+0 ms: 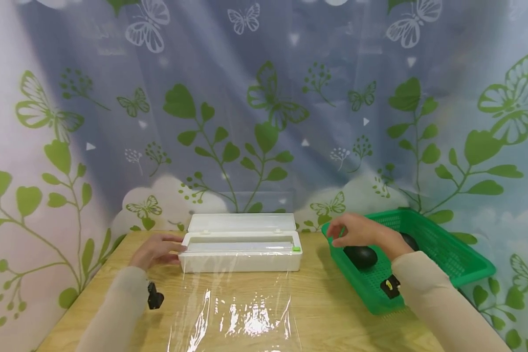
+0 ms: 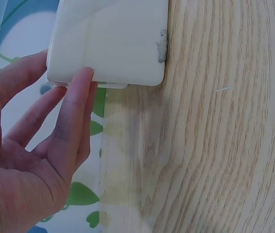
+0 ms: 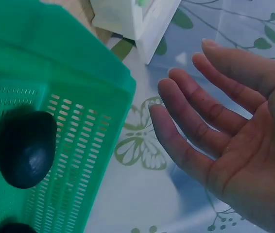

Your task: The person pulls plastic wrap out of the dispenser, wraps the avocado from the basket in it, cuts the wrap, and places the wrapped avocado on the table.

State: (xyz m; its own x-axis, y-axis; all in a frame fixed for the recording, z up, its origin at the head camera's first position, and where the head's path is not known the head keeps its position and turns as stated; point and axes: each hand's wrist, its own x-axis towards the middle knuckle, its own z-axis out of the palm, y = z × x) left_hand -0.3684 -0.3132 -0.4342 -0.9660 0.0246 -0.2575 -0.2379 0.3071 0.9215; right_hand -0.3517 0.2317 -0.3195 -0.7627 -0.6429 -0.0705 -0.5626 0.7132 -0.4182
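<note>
A white cling film dispenser point(image 1: 242, 261) stands with its lid point(image 1: 242, 223) raised, and a sheet of clear cling film point(image 1: 233, 313) runs from it toward the front of the table. At the dispenser's left end, my left hand point(image 1: 158, 252) touches the casing with fairly straight fingers, also seen in the left wrist view as a hand point(image 2: 40, 131). My right hand point(image 1: 356, 230) hovers over the near-left corner of a green basket point(image 1: 462, 249), fingers loosely bent and holding nothing. A dark, smooth avocado-like fruit point(image 3: 26, 149) lies in that basket, with another point(image 1: 409, 241) partly hidden behind my wrist.
A green cutter slider point(image 1: 296, 249) sits at the dispenser's right end. The wooden table point(image 1: 325, 313) backs onto a curtain point(image 1: 229, 146) printed with leaves and butterflies. The basket's raised rim borders the right side.
</note>
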